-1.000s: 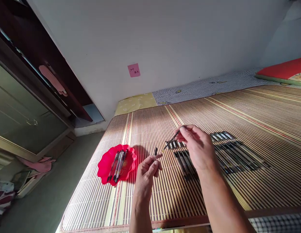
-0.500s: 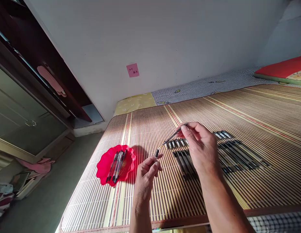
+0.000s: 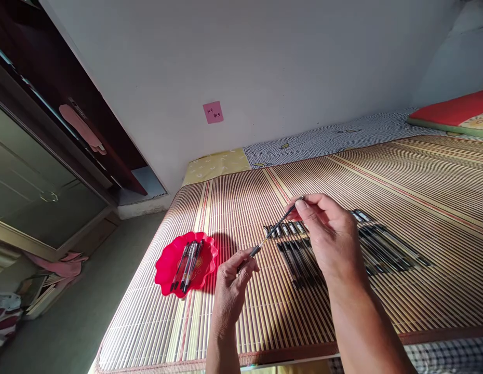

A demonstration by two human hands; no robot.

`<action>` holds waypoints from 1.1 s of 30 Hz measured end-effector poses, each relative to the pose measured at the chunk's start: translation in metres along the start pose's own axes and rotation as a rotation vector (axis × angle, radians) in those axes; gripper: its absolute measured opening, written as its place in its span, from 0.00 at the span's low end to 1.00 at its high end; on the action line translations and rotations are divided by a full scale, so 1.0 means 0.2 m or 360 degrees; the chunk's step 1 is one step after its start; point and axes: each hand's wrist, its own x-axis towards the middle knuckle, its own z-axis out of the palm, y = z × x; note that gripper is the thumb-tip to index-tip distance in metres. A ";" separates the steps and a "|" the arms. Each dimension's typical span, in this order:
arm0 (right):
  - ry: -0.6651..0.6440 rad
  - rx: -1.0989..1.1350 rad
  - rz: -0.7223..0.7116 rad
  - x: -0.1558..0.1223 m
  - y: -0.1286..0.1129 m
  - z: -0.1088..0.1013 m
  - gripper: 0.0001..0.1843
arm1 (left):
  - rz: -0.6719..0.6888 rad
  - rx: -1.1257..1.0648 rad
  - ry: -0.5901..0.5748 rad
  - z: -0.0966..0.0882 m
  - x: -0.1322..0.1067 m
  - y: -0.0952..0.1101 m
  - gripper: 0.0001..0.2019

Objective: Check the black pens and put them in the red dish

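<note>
My left hand (image 3: 236,275) pinches a pen barrel, mostly hidden in the fingers, with its dark end (image 3: 256,251) sticking out to the upper right. A thin black pen refill (image 3: 279,223) runs from that end up to my right hand (image 3: 329,228), whose thumb and fingertips grip its upper end. The refill's light-coloured tip meets the dark end; whether it is inside cannot be made out. Beneath my right hand lie a row of pen caps (image 3: 290,229) and a row of black pen barrels (image 3: 389,249), both partly covered by the hand and forearm.
A red scalloped plate (image 3: 167,259) left of my hands holds several capped pens (image 3: 191,262). All of it lies on a striped bamboo mat (image 3: 241,202) over a bed. A pink note (image 3: 213,112) is on the wall. A red and green cushion (image 3: 452,111) lies far right.
My right hand has shifted slightly right with the refill. The dark end in my left hand has tipped over to the right, more in line with the refill.
</note>
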 end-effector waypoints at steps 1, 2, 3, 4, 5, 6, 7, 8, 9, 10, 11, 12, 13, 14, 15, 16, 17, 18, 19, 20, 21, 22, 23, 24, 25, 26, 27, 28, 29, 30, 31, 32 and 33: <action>0.0004 0.0021 0.0013 0.00 0.00 0.00 0.07 | 0.0005 -0.0005 -0.0005 0.00 0.00 0.00 0.15; 0.0006 0.0037 0.0016 0.00 0.01 0.00 0.07 | 0.0006 -0.0008 -0.0012 0.00 0.00 0.00 0.15; 0.0007 0.0049 0.0015 0.00 0.01 0.00 0.07 | 0.0004 -0.0009 -0.0017 0.01 0.00 0.00 0.15; 0.0008 0.0054 0.0010 0.01 0.01 0.00 0.07 | 0.0001 -0.0009 -0.0019 0.01 0.00 0.00 0.16; 0.0009 0.0050 -0.0003 0.01 0.01 0.00 0.07 | -0.0004 -0.0007 -0.0018 0.01 0.00 0.00 0.16; 0.0007 0.0038 -0.0024 0.00 0.01 0.00 0.07 | -0.0009 0.0000 -0.0013 0.01 0.00 0.01 0.16; 0.0000 0.0019 -0.0055 0.00 0.00 0.00 0.07 | -0.0014 0.0010 -0.0006 0.01 0.00 0.01 0.16; -0.0017 -0.0007 -0.0092 0.00 0.00 0.00 0.07 | -0.0018 0.0019 0.0003 0.01 0.00 0.01 0.16; -0.0044 -0.0040 -0.0134 0.00 -0.01 0.00 0.08 | -0.0022 0.0030 0.0010 0.01 0.00 0.01 0.16; -0.0079 -0.0078 -0.0177 -0.01 -0.02 0.00 0.08 | -0.0026 0.0039 0.0015 0.01 0.00 0.01 0.16; -0.0124 -0.0120 -0.0213 -0.02 -0.03 0.00 0.08 | -0.0029 0.0050 0.0020 0.01 0.00 0.02 0.15; -0.0179 -0.0163 -0.0235 -0.02 -0.03 0.01 0.08 | -0.0033 0.0059 0.0023 0.01 0.00 0.02 0.14; -0.0243 -0.0200 -0.0244 -0.03 -0.04 0.01 0.08 | -0.0040 0.0062 0.0024 0.01 0.00 0.02 0.14; -0.0317 -0.0225 -0.0236 -0.03 -0.04 0.01 0.08 | -0.0050 0.0053 0.0021 0.02 0.00 0.03 0.14; -0.0398 -0.0235 -0.0216 -0.03 -0.04 0.02 0.09 | -0.0060 0.0028 0.0012 0.02 0.00 0.03 0.15; -0.0493 -0.0234 -0.0184 -0.03 -0.03 0.02 0.09 | -0.0073 -0.0017 -0.0004 0.02 0.00 0.03 0.15; -0.0600 -0.0234 -0.0145 -0.04 -0.03 0.02 0.10 | -0.0092 -0.0080 -0.0027 0.03 0.00 0.03 0.16; -0.0707 -0.0236 -0.0104 -0.03 -0.02 0.02 0.10 | -0.0111 -0.0155 -0.0051 0.04 0.00 0.03 0.17; -0.0799 -0.0242 -0.0059 -0.03 -0.01 0.03 0.11 | -0.0131 -0.0233 -0.0072 0.04 0.00 0.03 0.19; -0.0867 -0.0247 -0.0011 -0.03 0.00 0.03 0.11 | -0.0152 -0.0305 -0.0092 0.05 0.00 0.03 0.21; -0.0902 -0.0243 0.0033 -0.03 0.02 0.03 0.12 | -0.0172 -0.0368 -0.0107 0.05 0.00 0.02 0.23; -0.0904 -0.0227 0.0073 -0.03 0.04 0.02 0.13 | -0.0189 -0.0420 -0.0119 0.05 0.00 0.02 0.24; -0.0885 -0.0204 0.0104 -0.02 0.05 0.02 0.15 | -0.0202 -0.0462 -0.0128 0.05 0.01 0.01 0.25; -0.0863 -0.0179 0.0127 -0.02 0.06 0.02 0.16 | -0.0213 -0.0496 -0.0136 0.06 0.01 0.01 0.25; -0.0854 -0.0164 0.0147 -0.02 0.08 0.03 0.16 | -0.0225 -0.0522 -0.0142 0.06 0.01 0.00 0.25; -0.0861 -0.0149 0.0167 -0.03 0.08 0.03 0.16 | -0.0235 -0.0541 -0.0146 0.06 0.01 0.00 0.25; -0.0885 -0.0129 0.0196 -0.03 0.09 0.04 0.15 | -0.0240 -0.0555 -0.0148 0.06 0.01 0.00 0.25; -0.0919 -0.0094 0.0233 -0.03 0.09 0.05 0.15 | -0.0240 -0.0562 -0.0153 0.06 0.00 0.00 0.24; -0.0957 -0.0048 0.0274 -0.04 0.09 0.05 0.15 | -0.0236 -0.0565 -0.0159 0.06 0.00 0.00 0.24; -0.0991 0.0001 0.0310 -0.04 0.09 0.06 0.15 | -0.0231 -0.0567 -0.0164 0.07 0.00 0.01 0.24; -0.1016 0.0041 0.0341 -0.05 0.08 0.07 0.15 | -0.0227 -0.0570 -0.0172 0.07 0.00 0.01 0.23; -0.1025 0.0066 0.0360 -0.05 0.08 0.08 0.15 | -0.0229 -0.0577 -0.0180 0.07 0.00 0.01 0.23; -0.1021 0.0072 0.0366 -0.05 0.08 0.08 0.14 | -0.0235 -0.0587 -0.0187 0.08 0.00 0.02 0.23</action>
